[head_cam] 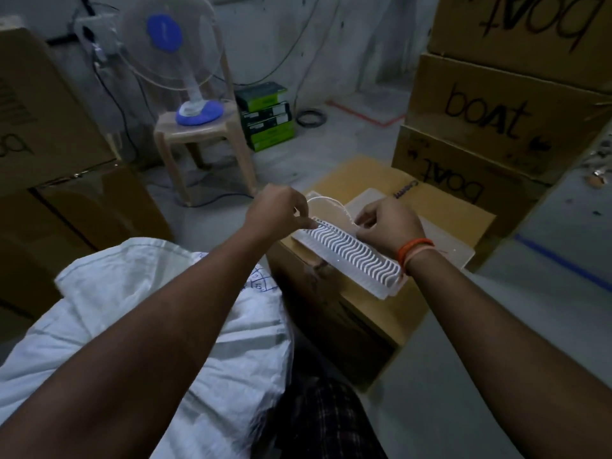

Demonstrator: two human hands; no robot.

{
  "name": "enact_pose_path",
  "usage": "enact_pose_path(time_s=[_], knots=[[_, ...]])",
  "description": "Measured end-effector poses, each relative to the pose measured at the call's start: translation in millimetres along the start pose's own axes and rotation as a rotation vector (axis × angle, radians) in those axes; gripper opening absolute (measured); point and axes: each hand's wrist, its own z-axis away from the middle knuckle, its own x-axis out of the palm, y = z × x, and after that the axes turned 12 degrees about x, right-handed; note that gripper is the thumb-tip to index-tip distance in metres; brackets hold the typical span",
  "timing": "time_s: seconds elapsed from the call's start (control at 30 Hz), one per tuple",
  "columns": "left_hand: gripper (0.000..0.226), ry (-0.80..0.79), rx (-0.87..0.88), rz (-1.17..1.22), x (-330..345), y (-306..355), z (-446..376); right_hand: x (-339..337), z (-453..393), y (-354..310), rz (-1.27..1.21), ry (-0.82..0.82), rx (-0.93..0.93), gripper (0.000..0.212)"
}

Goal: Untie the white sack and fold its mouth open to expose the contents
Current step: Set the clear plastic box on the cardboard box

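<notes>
The white woven sack [139, 326] lies under my left forearm at the lower left, its top edge folded over. Both hands are off the sack, over a cardboard box [334, 309] ahead. On the box rests a white plastic tray with wavy ridges [357, 253]. My left hand [278, 213] pinches the tray's far left corner. My right hand [387, 223], with an orange thread band at the wrist, grips the tray's far right side. A thin white cord [328, 202] arcs between the two hands.
A table fan [172, 54] stands on a beige plastic stool [205, 140] ahead. Stacked "boat" cartons [496, 120] rise at the right and large cartons [49, 127] at the left. Green boxes [268, 117] sit by the wall. Cables hang on the wall.
</notes>
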Motion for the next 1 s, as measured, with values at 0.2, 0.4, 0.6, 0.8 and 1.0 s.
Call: enact_pose_path(time_s=[0.2,0.4,0.6,0.8,1.0], knots=[[0.042,-0.257,-0.045,-0.130,28.9,7.0,-28.0,32.8,-18.0,16.2,0.124,-0.018,0.092,0.020],[0.063,-0.471,-0.030,-0.223,42.2,14.8,-51.2,41.4,-21.0,20.5,0.241,0.033,0.043,0.016],[0.056,-0.485,0.068,-0.150,33.5,19.8,-68.2,28.3,-14.2,42.9,-0.102,0.137,0.085,0.021],[0.029,-0.278,0.168,0.077,32.2,38.8,-98.9,6.0,-7.6,109.4,-0.463,0.345,0.445,0.007],[0.030,-0.310,0.172,0.093,62.7,48.2,-142.9,14.0,-15.5,160.3,-0.511,0.324,0.637,0.014]])
